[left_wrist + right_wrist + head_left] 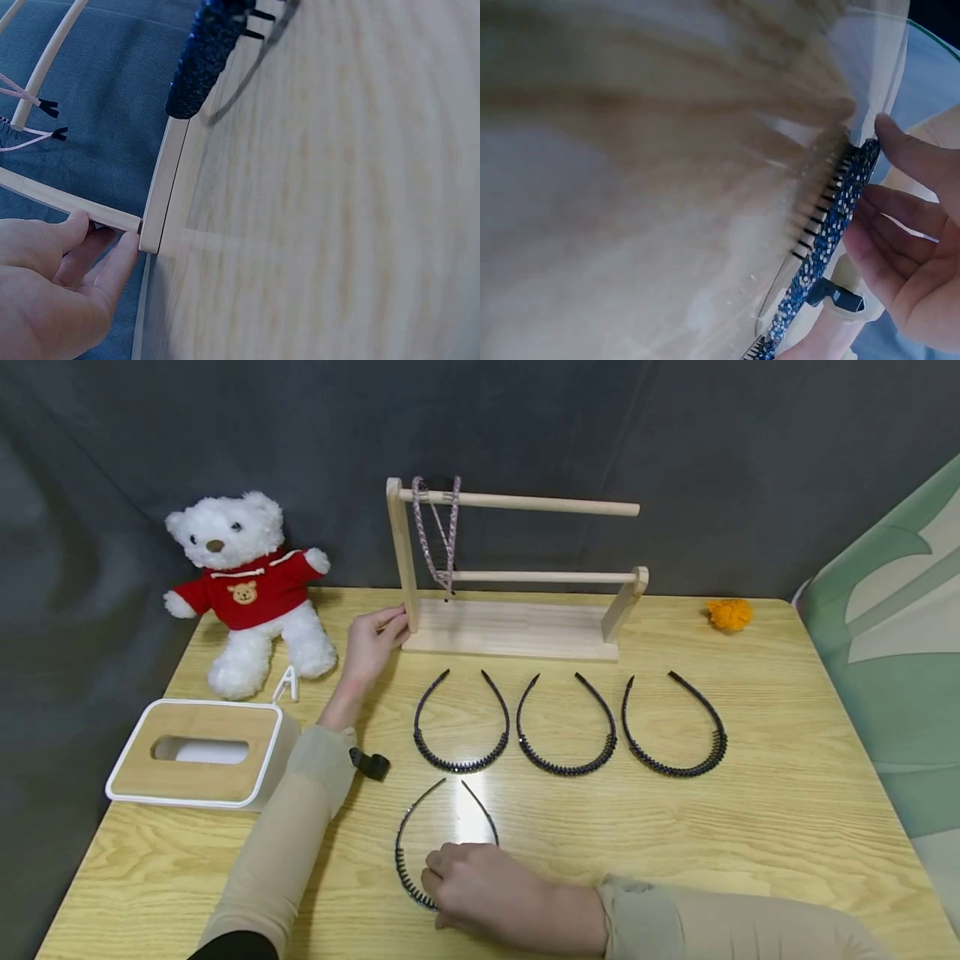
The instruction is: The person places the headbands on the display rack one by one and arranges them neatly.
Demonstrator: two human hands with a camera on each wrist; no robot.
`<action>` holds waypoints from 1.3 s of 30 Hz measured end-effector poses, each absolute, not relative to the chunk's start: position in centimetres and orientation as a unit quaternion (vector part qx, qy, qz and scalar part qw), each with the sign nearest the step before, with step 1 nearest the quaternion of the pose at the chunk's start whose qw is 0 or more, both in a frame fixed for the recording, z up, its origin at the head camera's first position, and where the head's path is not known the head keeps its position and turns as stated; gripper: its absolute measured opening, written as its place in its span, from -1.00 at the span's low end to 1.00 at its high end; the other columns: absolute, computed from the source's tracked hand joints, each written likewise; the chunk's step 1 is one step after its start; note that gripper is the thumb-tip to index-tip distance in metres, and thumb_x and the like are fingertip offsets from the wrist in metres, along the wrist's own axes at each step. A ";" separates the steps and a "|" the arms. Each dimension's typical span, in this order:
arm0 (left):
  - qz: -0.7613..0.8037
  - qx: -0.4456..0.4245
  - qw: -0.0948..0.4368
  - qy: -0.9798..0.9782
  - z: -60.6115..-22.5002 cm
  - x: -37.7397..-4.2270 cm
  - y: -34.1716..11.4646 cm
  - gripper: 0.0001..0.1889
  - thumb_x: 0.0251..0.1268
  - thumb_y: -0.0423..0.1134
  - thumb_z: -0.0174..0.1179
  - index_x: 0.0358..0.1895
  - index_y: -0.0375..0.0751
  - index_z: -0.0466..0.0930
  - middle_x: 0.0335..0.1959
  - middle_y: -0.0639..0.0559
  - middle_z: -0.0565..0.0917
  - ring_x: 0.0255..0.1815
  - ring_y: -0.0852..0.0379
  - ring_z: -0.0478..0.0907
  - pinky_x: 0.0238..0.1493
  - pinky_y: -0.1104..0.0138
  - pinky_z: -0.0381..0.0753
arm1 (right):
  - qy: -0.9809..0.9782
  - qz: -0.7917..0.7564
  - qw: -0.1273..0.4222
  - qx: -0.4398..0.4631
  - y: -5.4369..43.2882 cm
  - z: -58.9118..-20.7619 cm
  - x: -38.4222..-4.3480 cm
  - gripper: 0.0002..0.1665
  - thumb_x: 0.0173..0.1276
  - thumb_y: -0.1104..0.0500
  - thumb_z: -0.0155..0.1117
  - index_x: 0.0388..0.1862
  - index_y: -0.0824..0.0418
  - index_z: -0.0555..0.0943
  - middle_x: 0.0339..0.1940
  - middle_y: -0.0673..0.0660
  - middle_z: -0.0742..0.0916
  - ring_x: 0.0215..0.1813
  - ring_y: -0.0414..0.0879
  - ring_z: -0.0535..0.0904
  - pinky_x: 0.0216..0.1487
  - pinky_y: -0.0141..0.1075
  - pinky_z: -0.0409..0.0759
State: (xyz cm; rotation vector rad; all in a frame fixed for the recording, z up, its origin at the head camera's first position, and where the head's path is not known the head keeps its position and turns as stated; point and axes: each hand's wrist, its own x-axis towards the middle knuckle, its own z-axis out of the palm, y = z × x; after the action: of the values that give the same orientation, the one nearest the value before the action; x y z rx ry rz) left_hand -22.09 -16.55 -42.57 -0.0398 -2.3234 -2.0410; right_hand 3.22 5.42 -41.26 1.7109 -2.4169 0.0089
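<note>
A light wooden rack (517, 628) with two rods stands at the back of the table. My left hand (375, 639) pinches the foot of its left upright (94, 210) between thumb and fingers. A braided pinkish-purple headband (452, 531) hangs at the left end of the rods. Close to the near edge, my right hand (487, 889) holds a glittery dark blue headband (832, 225) with comb teeth, thumb near one side and fingers on the other. Its two tips point toward the rack, and the hand hides its right part in the head view.
Three dark toothed headbands lie in a row before the rack: left (461, 767), middle (567, 770) and right (678, 772). A white teddy bear (247, 585) in red and a tissue box (202, 752) stand left. An orange fuzzy ball (729, 614) lies back right.
</note>
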 end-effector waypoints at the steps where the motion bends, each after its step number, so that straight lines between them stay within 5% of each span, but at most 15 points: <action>1: -0.659 -0.013 0.025 -0.751 -42.6 -22.1 -16.5 -0.67 0.68 -0.43 0.13 0.34 -0.51 0.59 0.30 -0.42 0.63 0.26 -0.31 0.65 0.22 0.36 0.74 | -0.812 0.000 0.099 0.575 5.4 -41.4 3.3 -0.54 0.14 -0.36 0.57 -0.35 -0.04 0.71 -0.33 -0.18 0.67 -0.31 -0.34 0.55 -0.27 -0.63 0.62; 7: -0.659 -0.012 0.027 -0.752 -42.6 -22.1 -16.6 -0.67 0.68 -0.43 0.13 0.35 -0.49 0.60 0.29 -0.43 0.63 0.26 -0.30 0.65 0.22 0.36 0.73 | -0.804 -0.012 0.145 0.577 5.3 -41.9 3.7 -0.76 0.18 0.00 0.60 -0.53 -0.09 0.66 -0.48 -0.19 0.57 -0.43 -0.34 0.48 -0.42 -0.61 0.54; 14: -0.662 -0.009 0.025 -0.749 -42.6 -22.1 -16.6 -0.67 0.68 -0.43 0.12 0.35 -0.49 0.59 0.31 -0.42 0.62 0.26 -0.30 0.65 0.23 0.35 0.73 | -0.807 -0.006 0.129 0.576 5.3 -41.6 3.7 -0.71 0.05 0.29 0.53 -0.58 -0.08 0.63 -0.54 -0.20 0.55 -0.51 -0.35 0.41 -0.53 -0.61 0.50; 25: -0.658 -0.014 0.035 -0.752 -42.8 -22.1 -16.7 -0.68 0.66 -0.45 0.15 0.33 -0.50 0.60 0.29 -0.43 0.63 0.25 -0.32 0.65 0.22 0.35 0.74 | -0.816 0.087 0.114 0.561 4.9 -40.1 3.4 -0.70 0.12 0.14 0.58 -0.60 -0.08 0.59 -0.56 -0.20 0.50 -0.51 -0.36 0.43 -0.60 -0.63 0.45; 39: -0.669 -0.018 0.034 -0.743 -42.8 -22.1 -16.6 -0.68 0.66 -0.45 0.15 0.32 -0.51 0.61 0.27 -0.43 0.64 0.24 -0.33 0.65 0.22 0.34 0.74 | -0.825 0.191 0.058 0.529 5.5 -35.4 2.1 -0.97 0.41 0.15 0.56 -0.25 0.05 0.83 -0.38 -0.16 0.68 -0.32 -0.36 0.58 -0.29 -0.64 0.65</action>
State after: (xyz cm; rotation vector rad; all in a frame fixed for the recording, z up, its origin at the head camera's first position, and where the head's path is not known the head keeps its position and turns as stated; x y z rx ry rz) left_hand -22.07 -16.60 -42.80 -0.0560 -2.2841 -2.0564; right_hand 2.07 5.51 -35.44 1.6037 -2.5006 0.5784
